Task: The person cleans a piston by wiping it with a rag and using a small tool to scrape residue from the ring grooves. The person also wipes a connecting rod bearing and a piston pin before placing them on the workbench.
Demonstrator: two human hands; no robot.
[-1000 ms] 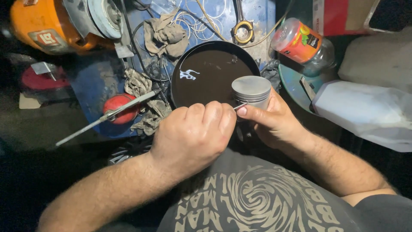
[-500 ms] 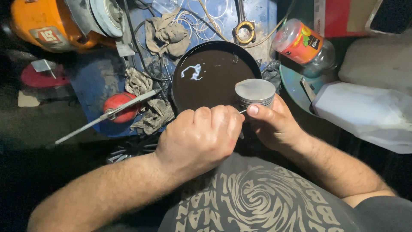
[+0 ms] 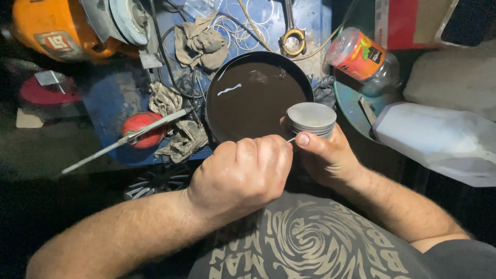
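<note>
The right hand (image 3: pixel 328 157) has its grip closed around a grey metal piston (image 3: pixel 311 119), held upright just over the near right rim of a round black pan (image 3: pixel 214 98) full of dark liquid. The left hand (image 3: pixel 242 173) is a closed fist around a thin metal tool (image 3: pixel 291 139), whose tip touches the piston's side beside the right thumb. Behind the pan lie dirty rags (image 3: pixel 199 45) and wire rings (image 3: pixel 235 23) on a blue surface (image 3: pixel 111 93). A red oil can (image 3: pixel 142 130) lies left; a plastic jar (image 3: pixel 364 56) and a white jug (image 3: pixel 439 139) lie right.
</note>
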